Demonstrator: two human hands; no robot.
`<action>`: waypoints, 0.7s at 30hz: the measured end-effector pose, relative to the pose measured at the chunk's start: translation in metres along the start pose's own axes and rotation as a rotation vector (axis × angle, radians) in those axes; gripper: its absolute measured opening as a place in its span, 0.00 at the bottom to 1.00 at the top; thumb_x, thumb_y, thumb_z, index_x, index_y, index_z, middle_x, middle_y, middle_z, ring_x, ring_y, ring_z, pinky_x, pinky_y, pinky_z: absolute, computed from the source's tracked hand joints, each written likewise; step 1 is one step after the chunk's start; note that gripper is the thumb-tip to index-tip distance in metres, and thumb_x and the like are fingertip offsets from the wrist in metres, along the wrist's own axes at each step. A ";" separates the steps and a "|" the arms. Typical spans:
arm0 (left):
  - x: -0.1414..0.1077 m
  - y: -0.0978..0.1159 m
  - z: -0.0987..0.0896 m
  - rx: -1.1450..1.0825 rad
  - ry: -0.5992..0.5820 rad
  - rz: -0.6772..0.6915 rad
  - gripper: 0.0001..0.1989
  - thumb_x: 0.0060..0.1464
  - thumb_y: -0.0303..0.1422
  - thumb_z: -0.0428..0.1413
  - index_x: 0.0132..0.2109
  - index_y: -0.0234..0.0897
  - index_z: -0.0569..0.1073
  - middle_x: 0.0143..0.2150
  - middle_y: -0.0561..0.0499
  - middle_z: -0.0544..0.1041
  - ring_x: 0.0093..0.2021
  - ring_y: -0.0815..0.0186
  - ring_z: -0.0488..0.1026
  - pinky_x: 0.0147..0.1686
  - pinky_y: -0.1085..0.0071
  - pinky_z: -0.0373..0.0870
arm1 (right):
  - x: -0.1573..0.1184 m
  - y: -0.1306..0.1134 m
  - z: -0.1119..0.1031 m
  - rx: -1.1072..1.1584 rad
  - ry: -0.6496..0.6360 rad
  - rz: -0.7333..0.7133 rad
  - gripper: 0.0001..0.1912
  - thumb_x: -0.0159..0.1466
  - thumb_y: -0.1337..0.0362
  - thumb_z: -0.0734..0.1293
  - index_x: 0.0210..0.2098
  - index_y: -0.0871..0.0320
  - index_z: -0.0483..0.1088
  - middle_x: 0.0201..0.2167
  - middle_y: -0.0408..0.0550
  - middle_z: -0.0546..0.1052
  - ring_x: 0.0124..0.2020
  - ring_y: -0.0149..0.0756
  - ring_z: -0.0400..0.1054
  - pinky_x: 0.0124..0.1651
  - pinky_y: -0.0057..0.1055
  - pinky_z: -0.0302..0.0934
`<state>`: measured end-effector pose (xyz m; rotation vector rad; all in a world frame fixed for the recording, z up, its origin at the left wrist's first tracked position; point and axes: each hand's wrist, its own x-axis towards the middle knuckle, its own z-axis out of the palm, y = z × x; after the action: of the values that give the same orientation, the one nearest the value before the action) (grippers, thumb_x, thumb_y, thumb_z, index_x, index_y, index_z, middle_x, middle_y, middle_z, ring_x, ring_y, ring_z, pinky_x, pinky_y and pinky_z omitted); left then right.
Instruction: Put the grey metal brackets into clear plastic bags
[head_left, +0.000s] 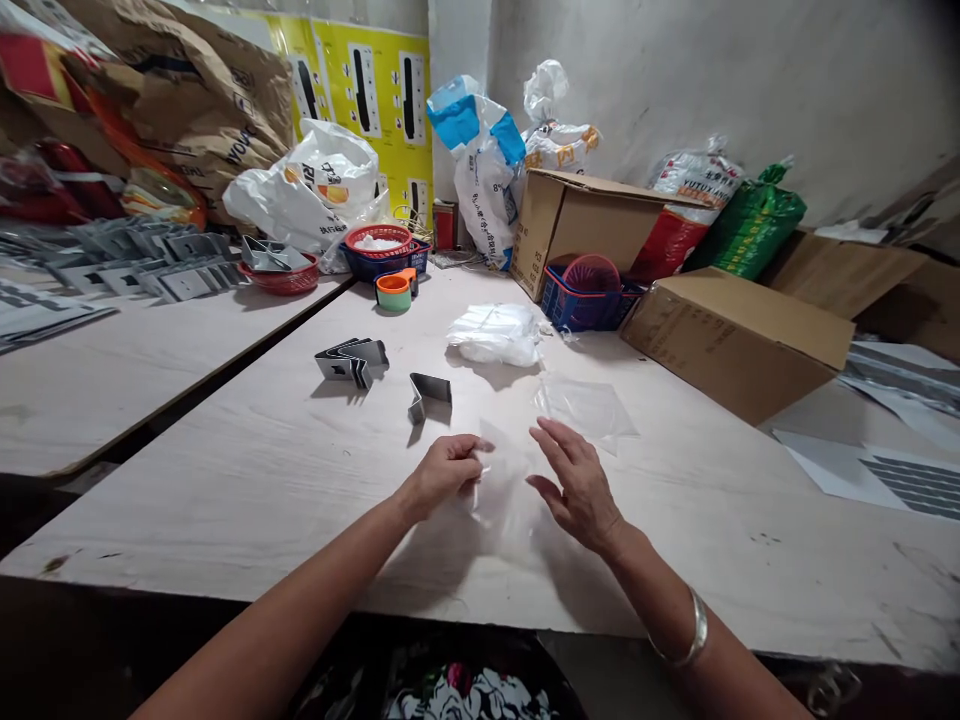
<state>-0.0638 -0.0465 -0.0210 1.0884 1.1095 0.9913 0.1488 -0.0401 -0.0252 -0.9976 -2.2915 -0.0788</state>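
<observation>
My left hand [450, 468] pinches the edge of a clear plastic bag [501, 485] between thumb and fingers above the table. To the right of that bag, my right hand [577, 485] is open, its thumb and fingers apart, with nothing visibly held. Just beyond the right hand lies another clear bag or small stack of them [589, 405], flat on the table. A bent grey metal bracket [429, 398] stands a little ahead of my left hand. Farther left, several similar nested brackets [351, 360] sit together.
A bundle of white plastic bags [496, 333] lies mid-table. Behind it are a blue basket [581, 300] and cardboard boxes [739, 335]. An orange-and-green tape roll [396, 290] stands near a red basket [377, 240]. More brackets [142, 260] cover the left table, across a gap.
</observation>
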 end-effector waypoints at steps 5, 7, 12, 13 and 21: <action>-0.004 0.046 -0.007 0.189 -0.379 -0.032 0.15 0.38 0.25 0.55 0.38 0.34 0.77 0.16 0.57 0.65 0.17 0.75 0.58 0.19 0.77 0.55 | 0.032 -0.004 -0.028 0.421 -0.221 0.060 0.48 0.51 0.49 0.69 0.63 0.56 0.43 0.56 0.56 0.63 0.56 0.48 0.57 0.54 0.44 0.56; 0.000 0.053 -0.009 0.073 -0.369 -0.045 0.15 0.39 0.28 0.58 0.39 0.33 0.76 0.18 0.55 0.68 0.17 0.74 0.61 0.20 0.75 0.57 | 0.039 -0.005 -0.025 0.721 -0.320 0.236 0.40 0.51 0.51 0.70 0.59 0.56 0.54 0.44 0.51 0.73 0.45 0.42 0.68 0.46 0.39 0.63; 0.004 0.023 -0.018 -0.324 -0.221 -0.217 0.27 0.45 0.52 0.52 0.42 0.32 0.71 0.34 0.41 0.77 0.31 0.58 0.75 0.28 0.63 0.70 | 0.039 0.005 0.000 1.180 -0.167 0.754 0.17 0.49 0.55 0.71 0.32 0.60 0.70 0.24 0.43 0.72 0.29 0.38 0.71 0.28 0.32 0.65; 0.003 0.014 -0.019 -0.340 -0.188 -0.251 0.28 0.45 0.54 0.51 0.41 0.32 0.70 0.35 0.40 0.77 0.32 0.58 0.75 0.29 0.62 0.70 | 0.038 0.008 0.004 1.211 -0.115 0.813 0.16 0.48 0.55 0.72 0.30 0.60 0.70 0.23 0.43 0.71 0.29 0.39 0.71 0.26 0.31 0.65; -0.008 -0.020 -0.004 -0.064 -0.174 -0.258 0.20 0.36 0.33 0.64 0.36 0.34 0.66 0.27 0.51 0.74 0.24 0.64 0.73 0.23 0.66 0.71 | 0.033 0.031 0.018 1.245 -0.039 0.920 0.17 0.44 0.56 0.73 0.28 0.60 0.69 0.22 0.42 0.70 0.28 0.38 0.71 0.23 0.30 0.64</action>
<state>-0.0674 -0.0577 -0.0392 0.9338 1.0394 0.7102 0.1434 0.0088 -0.0269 -1.1336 -1.2116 1.5067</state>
